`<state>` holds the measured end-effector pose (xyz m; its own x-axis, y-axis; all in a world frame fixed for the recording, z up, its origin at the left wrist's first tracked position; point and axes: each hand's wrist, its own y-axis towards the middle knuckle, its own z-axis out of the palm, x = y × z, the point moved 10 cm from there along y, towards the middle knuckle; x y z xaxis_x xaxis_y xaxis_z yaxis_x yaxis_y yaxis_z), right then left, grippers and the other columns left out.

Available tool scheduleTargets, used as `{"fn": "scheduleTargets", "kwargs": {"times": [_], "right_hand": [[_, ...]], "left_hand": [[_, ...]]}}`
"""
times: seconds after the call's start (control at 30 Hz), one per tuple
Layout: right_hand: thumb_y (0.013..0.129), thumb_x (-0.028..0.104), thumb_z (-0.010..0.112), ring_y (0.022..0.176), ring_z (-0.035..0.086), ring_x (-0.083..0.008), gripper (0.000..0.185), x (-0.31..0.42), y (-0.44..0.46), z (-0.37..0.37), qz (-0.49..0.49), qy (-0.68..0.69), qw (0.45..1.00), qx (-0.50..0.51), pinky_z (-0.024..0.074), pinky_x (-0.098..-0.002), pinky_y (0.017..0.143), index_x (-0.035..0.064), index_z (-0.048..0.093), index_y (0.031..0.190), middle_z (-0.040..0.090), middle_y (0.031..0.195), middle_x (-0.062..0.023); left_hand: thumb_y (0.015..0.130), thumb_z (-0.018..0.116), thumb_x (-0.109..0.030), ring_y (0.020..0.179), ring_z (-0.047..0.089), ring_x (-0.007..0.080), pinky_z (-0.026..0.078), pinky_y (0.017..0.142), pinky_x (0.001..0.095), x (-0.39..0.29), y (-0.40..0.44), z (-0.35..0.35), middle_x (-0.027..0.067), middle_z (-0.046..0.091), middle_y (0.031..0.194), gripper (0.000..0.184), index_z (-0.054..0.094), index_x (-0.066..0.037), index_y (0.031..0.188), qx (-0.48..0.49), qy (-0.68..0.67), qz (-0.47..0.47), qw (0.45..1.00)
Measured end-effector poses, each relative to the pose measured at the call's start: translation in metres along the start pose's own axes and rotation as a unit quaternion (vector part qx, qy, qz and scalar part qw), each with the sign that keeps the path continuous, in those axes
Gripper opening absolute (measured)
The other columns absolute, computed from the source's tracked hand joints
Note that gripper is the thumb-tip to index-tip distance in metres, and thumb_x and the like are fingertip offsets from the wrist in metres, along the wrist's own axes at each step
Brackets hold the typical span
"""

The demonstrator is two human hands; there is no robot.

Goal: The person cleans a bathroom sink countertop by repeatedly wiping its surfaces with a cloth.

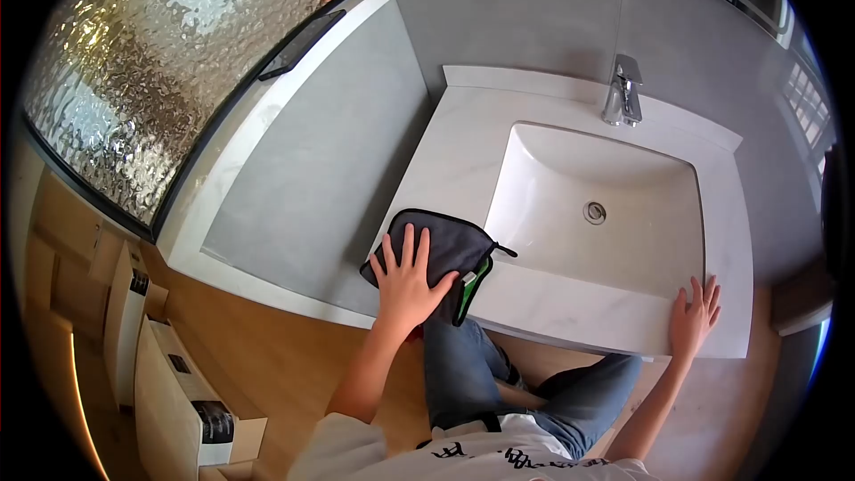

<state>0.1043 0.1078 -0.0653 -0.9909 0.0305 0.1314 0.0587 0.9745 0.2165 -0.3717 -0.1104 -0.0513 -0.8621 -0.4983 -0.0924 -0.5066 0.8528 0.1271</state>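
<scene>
My left hand [408, 292] lies flat with spread fingers on a folded grey cleaning cloth [450, 245]. The cloth has black edging, a small hanging loop, a white label and a green underside showing at its right fold. It rests on the white countertop [454, 151], left of the sink, and part of it hangs over the front edge. My right hand [693, 319] rests on the countertop near its front right corner, fingers stretched out beside the sink's rim, with nothing in it.
The white sink [570, 249] has a metal drain [594, 212]. A chrome faucet [623, 93] stands behind it. To the left are a white-topped ledge [240, 138], a dark flat object [303, 44] and a textured glass panel [169, 44]. Cardboard boxes [178, 392] stand on the wooden floor.
</scene>
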Motion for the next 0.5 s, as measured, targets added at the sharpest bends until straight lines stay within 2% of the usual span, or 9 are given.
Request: {"fn": "scheduleTargets", "kwargs": {"times": [0.13, 0.3, 0.37, 0.43, 0.5], "right_hand": [[0.095, 0.029, 0.051, 0.147, 0.023, -0.0269, 0.044, -0.008, 0.002, 0.008, 0.001, 0.001, 1.0, -0.016, 0.0152, -0.0471, 0.12, 0.0126, 0.053, 0.137, 0.032, 0.157, -0.0082], [0.096, 0.028, 0.051, 0.147, 0.023, -0.0256, 0.044, -0.005, 0.001, 0.005, 0.011, -0.008, 1.0, 0.003, 0.0149, -0.0461, 0.12, 0.0122, 0.053, 0.137, 0.032, 0.157, -0.0069], [0.096, 0.028, 0.051, 0.147, 0.023, -0.0252, 0.044, -0.007, 0.0, 0.004, 0.013, -0.008, 1.0, 0.002, 0.0149, -0.0457, 0.12, 0.0122, 0.053, 0.137, 0.032, 0.157, -0.0064], [0.096, 0.027, 0.05, 0.147, 0.023, -0.0254, 0.045, -0.006, 0.0, 0.003, 0.011, -0.009, 1.0, -0.001, 0.015, -0.0448, 0.12, 0.013, 0.052, 0.138, 0.032, 0.157, -0.0067], [0.095, 0.026, 0.05, 0.147, 0.023, -0.026, 0.045, -0.008, 0.001, 0.006, 0.011, -0.013, 1.0, -0.007, 0.0148, -0.0454, 0.12, 0.013, 0.052, 0.138, 0.031, 0.157, -0.0069]], "left_hand": [[0.089, 0.054, -0.06, 0.142, 0.015, 0.0521, 0.015, 0.107, 0.0712, -0.001, 0.04, 0.01, 0.0202, 0.017, 0.159, 0.089, 0.023, -0.003, 0.152, 0.028, 0.007, -0.021, 0.999], [0.09, 0.041, -0.067, 0.143, 0.015, 0.0507, 0.016, 0.108, 0.069, 0.003, 0.18, 0.044, 0.0222, 0.015, 0.16, 0.095, 0.019, 0.001, 0.152, 0.039, 0.001, -0.072, 0.997], [0.087, 0.046, -0.067, 0.137, 0.027, 0.0528, 0.022, 0.104, 0.0685, 0.006, 0.242, 0.052, 0.0274, 0.023, 0.155, 0.097, 0.026, 0.004, 0.149, -0.033, -0.04, -0.082, 0.995], [0.088, 0.046, -0.066, 0.129, 0.039, 0.0478, 0.029, 0.101, 0.0626, 0.01, 0.291, 0.054, 0.0261, 0.034, 0.149, 0.094, 0.03, 0.005, 0.147, -0.051, -0.034, -0.133, 0.989], [0.088, 0.046, -0.066, 0.126, 0.043, 0.0447, 0.032, 0.1, 0.0603, 0.008, 0.326, 0.058, 0.0243, 0.038, 0.145, 0.092, 0.032, 0.004, 0.146, -0.054, -0.033, -0.151, 0.987]]}}
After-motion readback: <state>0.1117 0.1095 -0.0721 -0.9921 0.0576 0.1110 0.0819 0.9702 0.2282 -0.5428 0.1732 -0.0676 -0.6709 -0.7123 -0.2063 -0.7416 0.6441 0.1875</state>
